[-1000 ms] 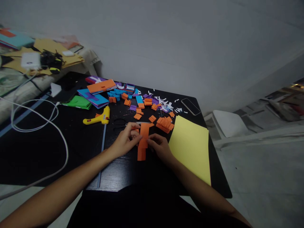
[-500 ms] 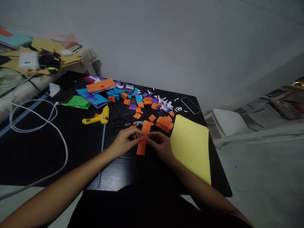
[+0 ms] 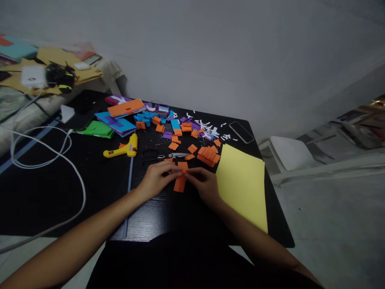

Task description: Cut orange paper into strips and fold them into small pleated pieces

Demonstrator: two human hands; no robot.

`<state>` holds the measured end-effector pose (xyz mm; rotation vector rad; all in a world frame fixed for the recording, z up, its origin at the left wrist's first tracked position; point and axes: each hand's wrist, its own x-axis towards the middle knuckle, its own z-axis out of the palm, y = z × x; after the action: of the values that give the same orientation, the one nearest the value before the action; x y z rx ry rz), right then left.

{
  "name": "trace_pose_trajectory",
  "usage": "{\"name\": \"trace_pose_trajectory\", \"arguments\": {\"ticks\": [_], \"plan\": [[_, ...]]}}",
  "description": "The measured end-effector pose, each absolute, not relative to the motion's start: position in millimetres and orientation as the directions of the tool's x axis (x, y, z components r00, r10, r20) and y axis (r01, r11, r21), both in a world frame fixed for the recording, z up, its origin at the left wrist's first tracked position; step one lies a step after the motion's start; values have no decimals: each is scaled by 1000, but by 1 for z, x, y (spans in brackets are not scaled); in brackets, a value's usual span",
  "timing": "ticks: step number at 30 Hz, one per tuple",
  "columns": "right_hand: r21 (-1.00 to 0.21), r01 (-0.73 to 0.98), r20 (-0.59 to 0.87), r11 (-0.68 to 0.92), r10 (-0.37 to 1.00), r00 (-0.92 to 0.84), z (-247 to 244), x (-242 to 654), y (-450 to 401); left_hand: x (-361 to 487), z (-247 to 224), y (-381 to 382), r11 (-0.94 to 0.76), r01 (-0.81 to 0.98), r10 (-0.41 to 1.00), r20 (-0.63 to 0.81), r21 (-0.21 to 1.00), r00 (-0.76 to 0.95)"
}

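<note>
Between both hands I hold a small orange paper strip (image 3: 179, 185) above the near part of the black table (image 3: 150, 216). My left hand (image 3: 155, 178) pinches its left edge with thumb and fingers. From the other side, my right hand (image 3: 206, 184) pinches the right edge. The strip has crease lines, and its middle is partly covered by my fingertips. Just beyond the hands lie pliers (image 3: 177, 155) with dark handles. A pile of folded orange paper pieces (image 3: 208, 155) sits past my right hand.
Left of the hands lies a yellow glue gun (image 3: 123, 147). Yellow paper sheets (image 3: 242, 184) lie on the right, with a phone (image 3: 241, 132) behind. Colored folded papers (image 3: 126, 108) and white scraps (image 3: 207, 127) cover the back. A white cable (image 3: 80, 176) loops across the left.
The orange strip's far end has come down toward me, so the strip now looks shorter and the pliers' jaws show. Both hands stay nearly in place.
</note>
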<state>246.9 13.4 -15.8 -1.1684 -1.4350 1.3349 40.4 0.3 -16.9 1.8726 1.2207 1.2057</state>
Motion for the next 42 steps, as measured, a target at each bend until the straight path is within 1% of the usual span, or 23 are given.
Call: {"name": "trace_pose_trajectory", "arguments": {"ticks": [3, 8, 13, 15, 18, 21, 25, 29, 34, 38, 42], "plan": [[-995, 88, 24, 45, 974, -225, -18, 247, 14, 40, -16, 0, -423, 384, 906, 385, 821, 176], [-979, 114, 141, 168, 967, -214, -21, 247, 16, 40, -17, 0, -434, 404, 901, 395, 805, 179], [-973, 113, 166, 201, 950, -265, -17, 247, 14, 42, -14, -1, -458, 394, 889, 409, 797, 205], [-977, 124, 133, 174, 949, -287, -15, 247, 12, 43, -12, -2, -468, 372, 883, 407, 802, 234], [-992, 118, 22, 54, 965, -261, -13, 247, 12, 44, -9, -4, -430, 385, 902, 374, 817, 215], [-995, 55, -93, -82, 971, -219, -13, 248, 15, 43, -7, -7, -403, 390, 915, 353, 828, 195], [-980, -15, -189, -196, 960, -208, -13, 249, 20, 41, -2, -8, -446, 369, 892, 371, 816, 258], [-972, -35, -221, -234, 950, -220, -15, 249, 21, 43, 1, -9, -467, 377, 877, 367, 800, 308], [-965, -66, -234, -253, 948, -215, -15, 248, 21, 43, -7, -7, -451, 400, 885, 342, 798, 316], [-964, -74, -233, -254, 948, -219, -14, 248, 20, 43, -14, -5, -386, 413, 913, 280, 825, 296], [-969, -70, -216, -238, 948, -234, -15, 248, 21, 44, -15, -4, -295, 346, 942, 210, 891, 263]]}}
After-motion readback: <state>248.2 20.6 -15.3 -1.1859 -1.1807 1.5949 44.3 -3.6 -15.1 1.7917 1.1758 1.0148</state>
